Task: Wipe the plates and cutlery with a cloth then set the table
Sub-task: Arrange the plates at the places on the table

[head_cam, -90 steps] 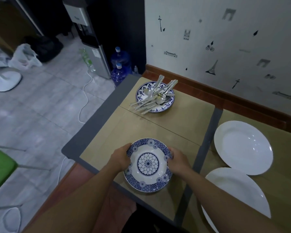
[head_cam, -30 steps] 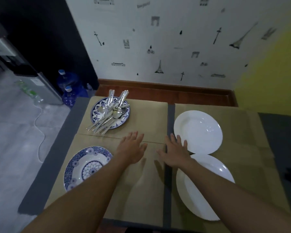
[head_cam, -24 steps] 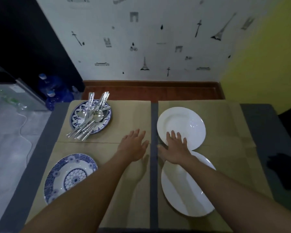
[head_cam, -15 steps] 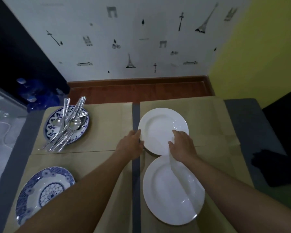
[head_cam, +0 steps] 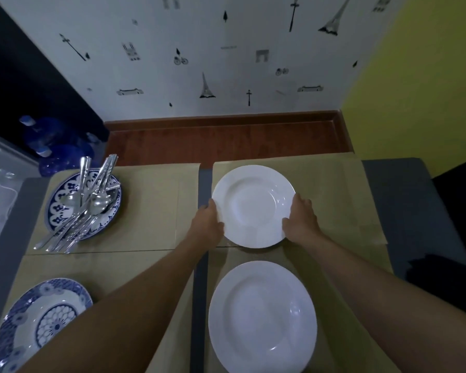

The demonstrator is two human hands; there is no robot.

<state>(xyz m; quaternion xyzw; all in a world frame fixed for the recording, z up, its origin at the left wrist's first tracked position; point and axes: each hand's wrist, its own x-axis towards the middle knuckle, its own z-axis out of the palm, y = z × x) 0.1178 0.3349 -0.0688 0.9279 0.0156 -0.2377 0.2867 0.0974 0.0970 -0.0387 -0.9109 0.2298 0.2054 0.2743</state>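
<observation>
A white plate [head_cam: 253, 205] lies on the far right placemat. My left hand [head_cam: 209, 224] grips its left rim and my right hand [head_cam: 300, 220] grips its right rim. A second white plate [head_cam: 262, 316] sits just in front of it, nearer to me. At the far left a blue patterned plate [head_cam: 62, 211] carries a pile of spoons and forks [head_cam: 84, 203]. Another blue patterned plate [head_cam: 38, 321] rests at the near left, partly behind my left forearm. No cloth is in view.
Tan placemats [head_cam: 151, 205] cover a grey table [head_cam: 396, 200] with a grey strip down the middle. Behind the table runs a wooden baseboard [head_cam: 226, 135] under a white wall. Blue water bottles [head_cam: 51, 146] stand on the floor at the left.
Both hands left the blue plate at the near left, crossed the table and took hold of the far white plate's rims. The plate has shifted slightly away from the near one. The view swung right.
</observation>
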